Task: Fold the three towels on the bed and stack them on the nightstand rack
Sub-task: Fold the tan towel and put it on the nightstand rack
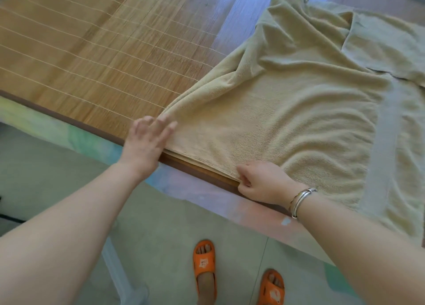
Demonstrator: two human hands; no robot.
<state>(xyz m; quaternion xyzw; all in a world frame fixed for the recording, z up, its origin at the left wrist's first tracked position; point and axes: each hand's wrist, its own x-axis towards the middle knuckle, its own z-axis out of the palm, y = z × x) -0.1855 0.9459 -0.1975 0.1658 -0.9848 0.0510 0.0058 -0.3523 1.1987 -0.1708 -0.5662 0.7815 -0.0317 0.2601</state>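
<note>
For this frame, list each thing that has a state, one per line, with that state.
towel: yellow, rumpled, partly folded, spread on the mat, near edge along the bed edge.
left hand: fingers straight, at the towel's left corner.
right hand: fingers curled, pinching the towel's near edge.
bamboo mat: lying flat on the bed.
bracelet: on the right wrist.

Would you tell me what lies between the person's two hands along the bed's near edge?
In the head view, only the towel's layered near edge runs between the left hand and the right hand.

A towel (287, 120) lies on the bed's mat (92, 51), right of its bare stretch.
</note>
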